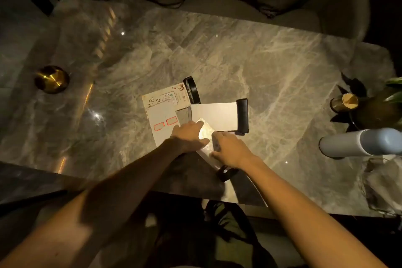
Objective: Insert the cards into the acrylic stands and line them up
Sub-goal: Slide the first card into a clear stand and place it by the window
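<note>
A dim view from above of a polished grey marble surface, with a person's two bare forearms reaching in from the bottom edge.

Near the middle, both hands meet on one acrylic stand that lies flat and skewed, its clear panel catching a bright glare and its black base pointing back toward the person. The left hand rests fingers-down along the panel's left edge. The right hand curls over its right edge. Whether either has a firm grip, or is only pressing, cannot be told.

Just beyond lies a second stand, flat, showing a blank pale face, with its black base at the right. To the left, a printed card and a white card with two red boxes overlap, beside a third black base.

The acrylic looks rigid, light and slick, likely to slide on the glossy stone and to scratch or smudge. Holding the panel by its side edges, or by the heavier base, seems safest. The cards look thin and bendable, best held by their edges and fed in straight.

A brass dish sits far left; a plant and a pale blue bottle sit far right.
</note>
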`<control>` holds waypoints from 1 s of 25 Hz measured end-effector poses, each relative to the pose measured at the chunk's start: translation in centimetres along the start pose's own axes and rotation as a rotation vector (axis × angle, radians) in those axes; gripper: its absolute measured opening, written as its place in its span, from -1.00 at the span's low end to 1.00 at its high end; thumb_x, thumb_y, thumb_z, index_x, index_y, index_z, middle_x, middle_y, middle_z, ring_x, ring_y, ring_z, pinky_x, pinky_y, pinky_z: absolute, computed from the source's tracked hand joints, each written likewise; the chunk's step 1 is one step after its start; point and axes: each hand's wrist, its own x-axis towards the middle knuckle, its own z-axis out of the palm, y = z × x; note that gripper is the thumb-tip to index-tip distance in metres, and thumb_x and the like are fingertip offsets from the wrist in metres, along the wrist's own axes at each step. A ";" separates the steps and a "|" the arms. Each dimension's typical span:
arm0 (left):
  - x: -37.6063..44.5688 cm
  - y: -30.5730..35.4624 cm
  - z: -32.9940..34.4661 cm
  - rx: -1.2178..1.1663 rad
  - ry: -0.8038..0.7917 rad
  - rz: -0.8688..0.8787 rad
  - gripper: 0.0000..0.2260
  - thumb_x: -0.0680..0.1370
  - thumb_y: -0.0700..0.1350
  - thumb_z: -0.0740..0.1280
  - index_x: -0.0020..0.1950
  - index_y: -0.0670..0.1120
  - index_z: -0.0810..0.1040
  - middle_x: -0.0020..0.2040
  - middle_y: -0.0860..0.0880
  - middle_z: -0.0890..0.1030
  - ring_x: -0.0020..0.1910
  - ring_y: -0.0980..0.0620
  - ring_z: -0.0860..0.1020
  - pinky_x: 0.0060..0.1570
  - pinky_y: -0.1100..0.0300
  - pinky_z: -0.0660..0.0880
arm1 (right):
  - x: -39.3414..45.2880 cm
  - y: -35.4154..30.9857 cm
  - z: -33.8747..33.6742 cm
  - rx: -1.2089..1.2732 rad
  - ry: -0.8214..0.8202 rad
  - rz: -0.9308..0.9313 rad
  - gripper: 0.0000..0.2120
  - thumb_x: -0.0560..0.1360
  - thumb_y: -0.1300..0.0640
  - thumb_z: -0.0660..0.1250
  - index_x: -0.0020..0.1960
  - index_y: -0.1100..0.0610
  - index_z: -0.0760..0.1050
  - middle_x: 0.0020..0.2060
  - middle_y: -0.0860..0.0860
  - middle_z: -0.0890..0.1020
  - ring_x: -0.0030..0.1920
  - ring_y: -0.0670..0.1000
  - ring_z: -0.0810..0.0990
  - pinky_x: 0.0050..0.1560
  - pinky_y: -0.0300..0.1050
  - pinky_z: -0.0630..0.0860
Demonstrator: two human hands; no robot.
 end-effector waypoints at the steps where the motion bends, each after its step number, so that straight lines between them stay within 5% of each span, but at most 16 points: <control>1: 0.2 0.0 0.2 0.003 0.016 -0.008 -0.58 0.54 0.12 0.32 0.33 -0.03 0.43 0.31 -0.08 0.51 0.24 -0.10 0.53 0.30 -0.13 0.43 | 0.2 -0.1 0.4 0.004 0.006 0.027 -0.71 0.51 0.08 0.36 0.20 0.13 0.45 0.14 0.11 0.58 0.06 0.13 0.57 0.05 0.11 0.60; 9: 1.9 -0.3 1.3 0.217 0.177 -0.018 -0.58 0.57 -0.01 0.38 0.40 0.03 0.38 0.21 -0.08 0.56 0.18 -0.12 0.54 0.26 0.03 0.42 | 1.5 1.1 1.9 0.201 0.083 0.208 -0.67 0.50 0.16 0.34 0.24 0.10 0.40 0.12 0.11 0.59 0.12 0.18 0.61 0.02 0.14 0.61; 13: 2.2 0.2 0.5 -0.097 0.142 0.037 -0.62 0.56 -0.19 0.40 0.36 0.00 0.44 0.26 -0.09 0.57 0.15 -0.07 0.58 0.12 0.10 0.58 | -0.2 2.4 0.7 0.298 0.116 0.202 -0.86 0.46 0.21 0.41 -0.08 0.10 0.45 -0.13 0.05 0.58 -0.11 0.11 0.59 -0.15 0.04 0.54; 18: 2.5 3.9 -1.6 -0.318 0.196 0.213 -0.67 0.53 -0.14 0.43 0.29 0.00 0.58 0.16 -0.01 0.63 0.09 0.07 0.56 0.01 0.26 0.44 | -2.3 6.2 -1.4 0.623 0.151 0.256 -0.72 0.43 0.26 0.46 -0.27 0.13 0.34 -0.31 0.03 0.58 -0.30 0.04 0.60 -0.24 0.05 0.53; 21: 2.9 5.9 -2.5 -0.506 0.164 0.231 -0.74 0.52 -0.12 0.48 0.20 -0.03 0.61 -0.03 0.04 0.64 -0.10 0.14 0.62 -0.19 0.36 0.51 | -3.8 9.0 -2.5 0.801 0.196 0.258 -0.94 0.46 0.31 0.44 -0.11 0.24 0.56 -0.15 0.00 0.69 -0.13 -0.03 0.68 -0.05 -0.01 0.62; 23: 3.2 7.3 -2.5 -0.590 0.100 0.241 -0.81 0.51 -0.19 0.48 0.11 -0.11 0.63 -0.09 0.00 0.67 -0.15 0.14 0.65 -0.27 0.40 0.53 | -5.0 10.5 -3.4 0.898 0.242 0.304 -0.77 0.50 0.32 0.42 0.13 0.15 0.65 0.01 -0.01 0.73 0.00 -0.04 0.69 0.06 -0.04 0.64; 25: 4.0 8.9 -2.1 -0.587 0.095 0.275 -0.81 0.49 -0.19 0.50 0.09 -0.11 0.64 -0.04 -0.02 0.70 -0.11 0.09 0.68 -0.16 0.34 0.54 | -5.7 11.8 -4.3 0.958 0.326 0.365 -0.72 0.50 0.34 0.41 0.17 0.12 0.65 -0.03 0.07 0.73 -0.08 -0.03 0.68 0.03 -0.08 0.63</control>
